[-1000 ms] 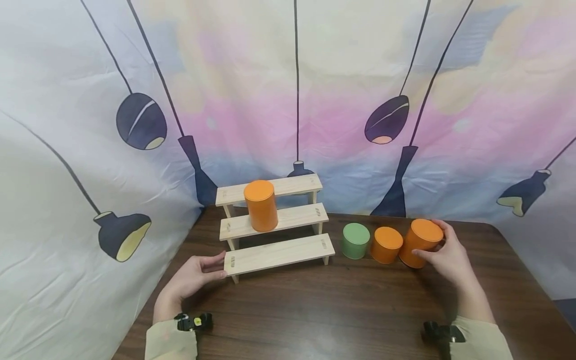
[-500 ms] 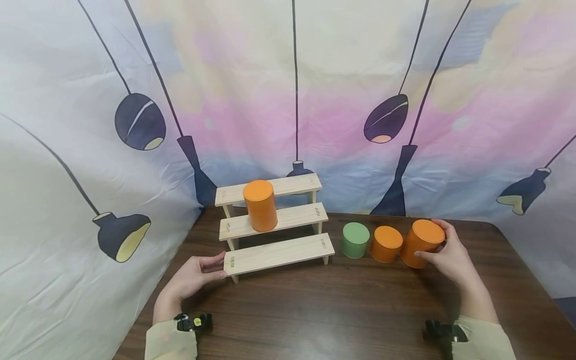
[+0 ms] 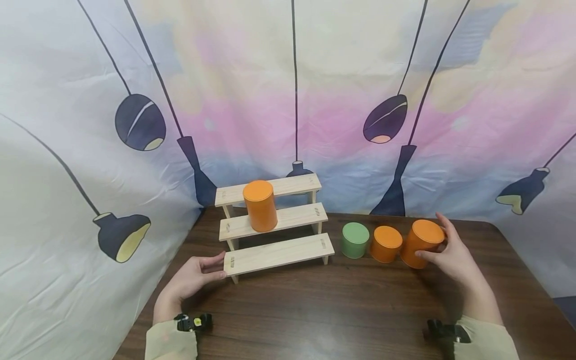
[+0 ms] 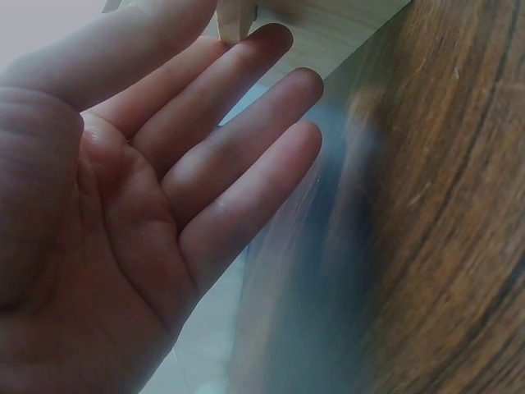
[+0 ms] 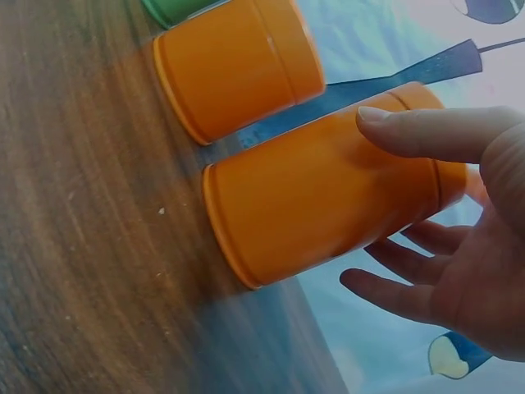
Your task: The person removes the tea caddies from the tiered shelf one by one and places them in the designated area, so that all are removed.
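A three-step wooden display stand (image 3: pixel 279 254) is on the table, with my left hand (image 3: pixel 191 275) at the left end of its lowest step. Thumb and index finger pinch that end, while the other fingers extend loosely in the left wrist view. On the right, a tall orange canister (image 5: pixel 328 185) stands upright on the table. My right hand (image 3: pixel 452 255) is around its right side, the thumb (image 5: pixel 435 133) against its wall. The index finger points up, off the lid, and the other fingers are spread and loose behind the canister.
Left of the tall canister stand a short orange canister (image 3: pixel 386 245) and a short green canister (image 3: pixel 355 241). Another tall orange canister (image 3: pixel 261 207) stands on the stand's middle step. A lamp-patterned cloth (image 3: pixel 342 125) hangs behind the brown table (image 3: pixel 315 310).
My right index finger has straightened and lifted off the canister; the right hand has shifted slightly right. The left hand and stand have stayed in place.
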The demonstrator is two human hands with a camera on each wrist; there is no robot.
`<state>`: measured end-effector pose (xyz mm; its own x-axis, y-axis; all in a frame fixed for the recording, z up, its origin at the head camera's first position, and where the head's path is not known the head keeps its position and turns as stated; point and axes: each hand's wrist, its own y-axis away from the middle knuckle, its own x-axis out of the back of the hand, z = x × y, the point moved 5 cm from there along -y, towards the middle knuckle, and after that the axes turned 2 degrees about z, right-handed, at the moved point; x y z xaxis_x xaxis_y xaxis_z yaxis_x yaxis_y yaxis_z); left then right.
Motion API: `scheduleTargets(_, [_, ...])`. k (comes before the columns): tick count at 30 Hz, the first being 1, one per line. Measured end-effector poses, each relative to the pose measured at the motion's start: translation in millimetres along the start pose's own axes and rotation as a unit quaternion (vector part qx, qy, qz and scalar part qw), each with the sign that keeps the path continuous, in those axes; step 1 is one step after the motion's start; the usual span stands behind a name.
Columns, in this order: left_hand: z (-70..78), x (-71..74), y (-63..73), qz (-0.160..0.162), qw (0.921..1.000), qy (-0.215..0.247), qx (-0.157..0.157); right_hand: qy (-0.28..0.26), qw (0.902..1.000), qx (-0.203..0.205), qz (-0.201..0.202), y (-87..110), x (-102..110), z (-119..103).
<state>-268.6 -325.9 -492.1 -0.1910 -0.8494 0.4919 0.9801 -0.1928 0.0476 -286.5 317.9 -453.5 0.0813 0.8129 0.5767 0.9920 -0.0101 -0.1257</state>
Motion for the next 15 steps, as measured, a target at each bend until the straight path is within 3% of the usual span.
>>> scheduleTargets(9, [-1.5,0.4,-0.3,0.000,0.9999,-0.009,-0.009,-0.014,0.9998,0.011,-0.011,1.8,3,-13])
scheduleTargets(15, [0.1,0.3,0.4,0.000,0.9998,-0.017,-0.009,-0.008,0.9997,-0.006,0.023,4.8,10,-17])
